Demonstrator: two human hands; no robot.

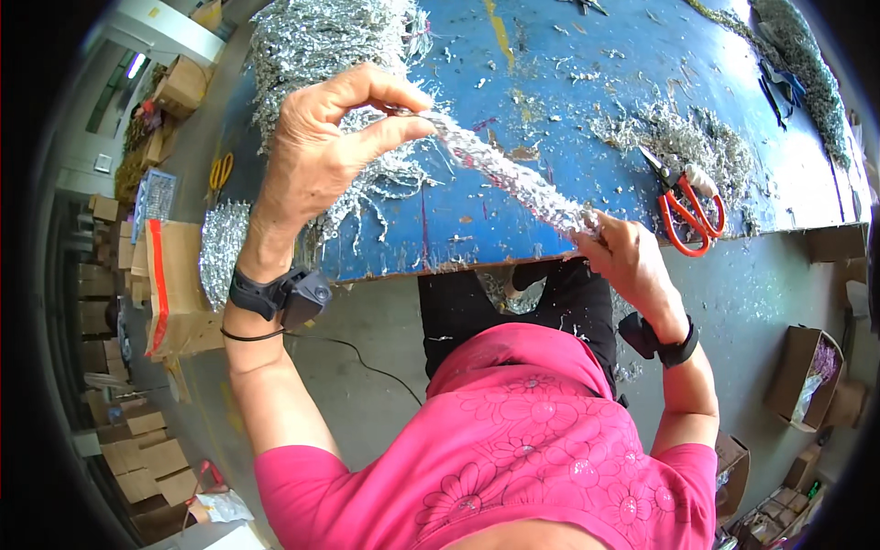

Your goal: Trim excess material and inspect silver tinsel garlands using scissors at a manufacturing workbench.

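Note:
A bushy strand of silver tinsel garland [513, 174] stretches on a slant between my two hands, above the front part of the blue table. My left hand [344, 137] pinches its upper end between thumb and fingertips. Lower down and to the right, my right hand [632, 261] is closed around the other end, just past the table's front edge. Beyond my left hand lies a big heap of silver tinsel [321, 46], with loose strands spilling toward me. Red-handled scissors [687, 211] rest on the table to the right of my right hand.
The blue table [550, 64] is littered with silver scraps, and a pile of tinsel trimmings [687, 142] lies by the scissors. Yellow-handled scissors [220, 174] are at the left edge. A cardboard box [174, 284] stands left of the table; another box [807, 378] sits on the right floor.

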